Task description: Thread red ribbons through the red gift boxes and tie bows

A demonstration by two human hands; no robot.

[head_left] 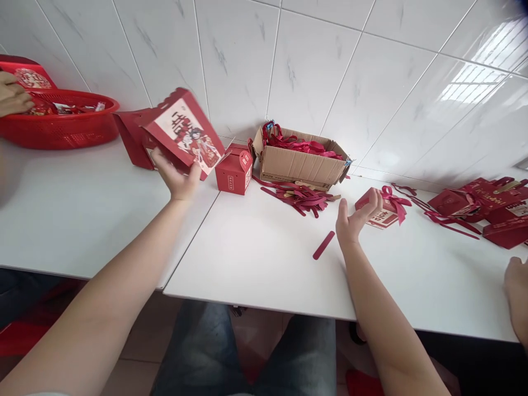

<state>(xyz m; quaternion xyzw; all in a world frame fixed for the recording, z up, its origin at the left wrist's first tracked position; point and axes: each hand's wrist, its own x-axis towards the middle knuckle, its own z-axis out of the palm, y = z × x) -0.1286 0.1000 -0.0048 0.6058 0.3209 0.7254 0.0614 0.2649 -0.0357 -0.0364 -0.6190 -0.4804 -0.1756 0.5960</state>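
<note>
While the left hand [178, 179] lifts a flat printed red box [183, 135] above the counter [256, 258], fingers clamped on its lower edge, one ribboned box [383, 212] already sits finished beside the right hand [353, 220]. That hand hovers just off it, fingers spread and holding nothing. Judging by the loose ribbons [303, 198] near the cardboard carton [297, 162], much remains.
</note>
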